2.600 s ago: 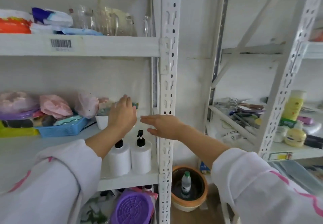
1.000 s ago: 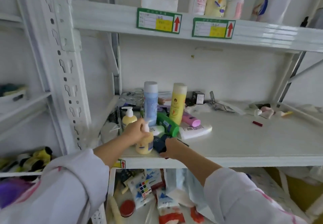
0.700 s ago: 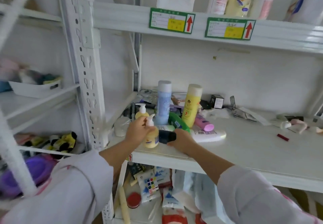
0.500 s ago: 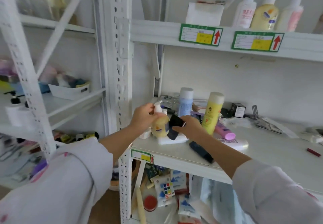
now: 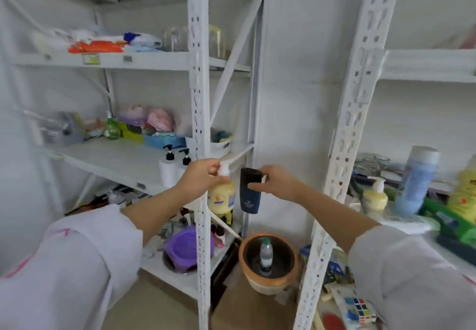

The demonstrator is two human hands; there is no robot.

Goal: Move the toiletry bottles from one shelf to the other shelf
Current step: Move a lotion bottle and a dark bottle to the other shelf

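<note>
Yellow pump bottle [image 5: 222, 197] gripped by left hand [image 5: 199, 179], dark tube [image 5: 250, 191] pinched in right hand [image 5: 279, 184], mid-frame; set both upright beside white bottles [image 5: 173, 168] on left shelf [image 5: 110, 161].

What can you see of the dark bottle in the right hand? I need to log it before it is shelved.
The dark bottle is a navy, nearly black, flattish container that looks like plastic, with small pale print low on its face. It hangs roughly upright in the air between the two shelf units, gripped near its top by the right hand, thumb in front. It hangs close beside the yellow pump bottle held by the left hand; whether they touch is unclear. Motion blur hides the label text.
</note>
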